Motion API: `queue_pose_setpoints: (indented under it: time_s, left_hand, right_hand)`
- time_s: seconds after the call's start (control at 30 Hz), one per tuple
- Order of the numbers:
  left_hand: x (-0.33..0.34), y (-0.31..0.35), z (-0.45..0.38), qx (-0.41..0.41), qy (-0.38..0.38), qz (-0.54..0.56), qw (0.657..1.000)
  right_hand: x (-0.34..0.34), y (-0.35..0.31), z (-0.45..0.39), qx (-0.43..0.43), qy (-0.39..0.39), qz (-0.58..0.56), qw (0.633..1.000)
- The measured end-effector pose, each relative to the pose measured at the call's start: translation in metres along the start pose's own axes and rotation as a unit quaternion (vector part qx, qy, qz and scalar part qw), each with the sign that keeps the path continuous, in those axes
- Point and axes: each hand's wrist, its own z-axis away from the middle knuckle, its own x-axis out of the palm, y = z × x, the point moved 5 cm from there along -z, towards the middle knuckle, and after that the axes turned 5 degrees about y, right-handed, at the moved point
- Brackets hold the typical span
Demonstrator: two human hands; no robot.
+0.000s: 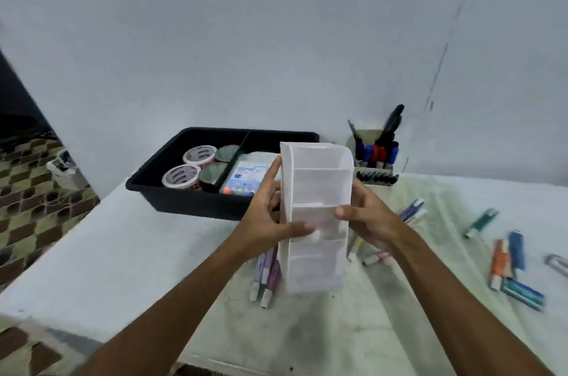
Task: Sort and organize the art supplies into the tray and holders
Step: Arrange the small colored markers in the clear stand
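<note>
I hold a translucent white compartment holder (316, 215) up above the table, its open compartments facing me. My left hand (270, 212) grips its left side and my right hand (368, 218) grips its right side. Behind it sits a black tray (172, 166) with tape rolls (199, 155) and a paint box (246, 177) inside. Loose markers (267, 277) lie on the table under the holder. More markers (504, 258) lie scattered to the right. A second holder (373, 154) with pens stands against the wall.
The table is covered with a pale cloth (307, 332). Its left edge (61, 237) drops to a patterned floor. A white wall stands close behind the tray. A metal clip (558, 263) lies at the far right.
</note>
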Motion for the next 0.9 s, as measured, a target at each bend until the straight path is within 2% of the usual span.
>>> queue_pose_setpoints:
  time_s: [0.17,0.37,0.6,0.9]
  left_hand:
    - [0.103,0.009,-0.044,0.027,-0.114,-0.015,0.993]
    - [0.22,0.016,-0.101,0.069,-0.148,-0.093,0.982]
    - [0.303,0.017,-0.166,0.057,-0.152,-0.084,0.983]
    - [0.32,-0.005,-0.223,0.038,-0.136,-0.047,0.989]
  right_hand:
    - [-0.099,-0.037,0.062,-0.031,0.105,0.029,0.994]
    - [-0.212,-0.084,0.112,-0.058,0.197,0.089,0.975]
    - [-0.315,-0.108,0.092,-0.039,0.157,0.153,0.975]
    - [-0.377,-0.099,0.032,0.008,0.123,0.165,0.978]
